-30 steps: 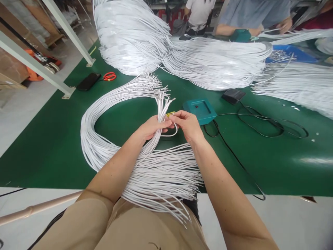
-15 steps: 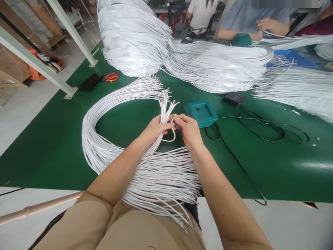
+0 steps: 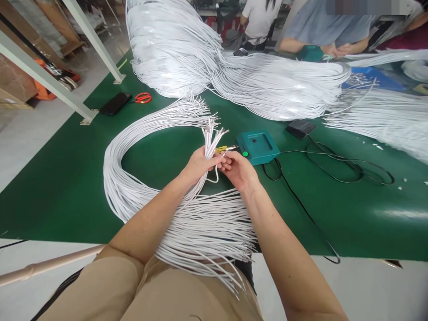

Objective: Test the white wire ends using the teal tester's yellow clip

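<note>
My left hand (image 3: 198, 166) is wrapped round a bunch of white cables (image 3: 209, 139), their ends sticking up above the thumb. Close beside it, my right hand (image 3: 239, 169) pinches the end of one white cable (image 3: 216, 175), which bends in a small loop below the fingers. Just behind the fingertips is a yellow piece with a metal tip (image 3: 221, 149), lying between my hands and a teal box (image 3: 264, 156). A round green light (image 3: 245, 154) shows on the box. Many more white cables (image 3: 207, 227) lie under my forearms and over the table edge.
Large heaps of white cable (image 3: 267, 84) cover the back of the green table (image 3: 160, 154). A black phone (image 3: 116, 104) and orange-handled scissors (image 3: 143, 97) lie at left. Black cords (image 3: 301, 205) run at right. Co-workers' hands (image 3: 341, 50) are across the table.
My right hand has turned and lowered slightly, with its fingers curled closer to the left hand. The yellow piece and the green light now show more plainly. The small cable loop has shifted left.
</note>
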`<action>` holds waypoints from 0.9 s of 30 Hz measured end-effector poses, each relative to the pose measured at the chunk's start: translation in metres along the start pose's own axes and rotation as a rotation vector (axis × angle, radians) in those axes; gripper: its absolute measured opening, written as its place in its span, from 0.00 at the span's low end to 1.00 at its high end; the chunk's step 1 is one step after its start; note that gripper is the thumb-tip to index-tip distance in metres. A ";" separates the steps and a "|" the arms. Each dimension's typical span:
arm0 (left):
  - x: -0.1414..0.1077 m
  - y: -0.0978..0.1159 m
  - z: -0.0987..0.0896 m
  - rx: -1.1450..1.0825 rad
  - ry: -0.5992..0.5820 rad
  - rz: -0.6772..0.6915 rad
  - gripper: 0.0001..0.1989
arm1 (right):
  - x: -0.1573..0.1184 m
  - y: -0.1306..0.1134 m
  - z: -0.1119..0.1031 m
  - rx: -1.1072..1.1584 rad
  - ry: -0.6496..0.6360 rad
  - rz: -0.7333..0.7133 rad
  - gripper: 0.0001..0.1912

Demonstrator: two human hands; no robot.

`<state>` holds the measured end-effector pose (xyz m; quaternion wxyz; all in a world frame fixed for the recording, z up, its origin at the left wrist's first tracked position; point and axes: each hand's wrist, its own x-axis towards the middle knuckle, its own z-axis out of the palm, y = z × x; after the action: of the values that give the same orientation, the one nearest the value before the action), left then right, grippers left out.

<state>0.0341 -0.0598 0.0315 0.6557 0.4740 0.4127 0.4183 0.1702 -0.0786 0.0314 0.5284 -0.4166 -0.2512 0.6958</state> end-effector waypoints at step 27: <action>0.005 -0.003 -0.015 -0.060 -0.166 -0.044 0.26 | -0.003 0.004 0.002 -0.653 0.241 -0.396 0.07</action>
<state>0.0226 -0.0512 0.0251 0.7107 0.4780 0.3543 0.3754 0.1666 -0.0821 0.0306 0.5180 -0.5847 -0.4708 0.4101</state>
